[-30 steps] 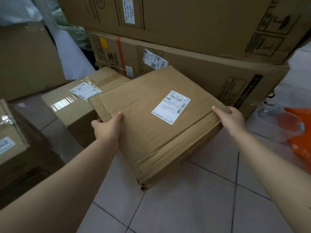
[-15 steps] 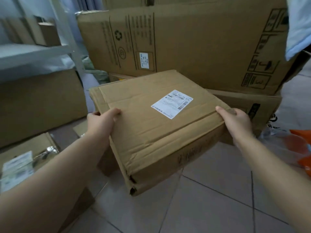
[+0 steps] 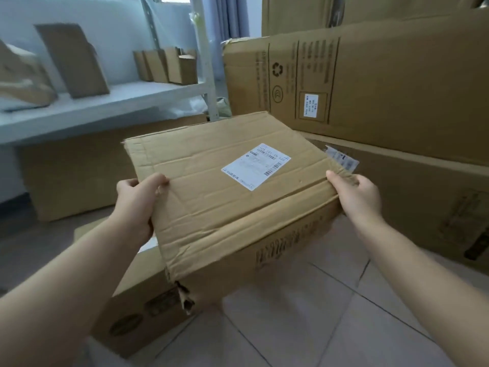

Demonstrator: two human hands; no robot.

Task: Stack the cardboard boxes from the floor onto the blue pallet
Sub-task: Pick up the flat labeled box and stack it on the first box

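Creased cardboard box [image 3: 227,197] with white shipping label [image 3: 256,166] held in air above tiled floor [image 3: 330,321], tilted, near corner torn. Left hand [image 3: 137,205] clamps left edge, thumb on top, fingers wrapped under. Right hand [image 3: 356,194] grips right edge, thumb on top. Second box [image 3: 137,308] on floor beneath, more to left. Large stacked cartons [image 3: 370,83] behind; shelf [image 3: 105,107] at left. Blue pallet not in view. Judgement: box lifted, carry and placement remain; floor boxes left to move.

Stacked big cartons [image 3: 383,83] ahead, shelf [image 3: 105,102] left; bare floor [image 3: 330,327] below.
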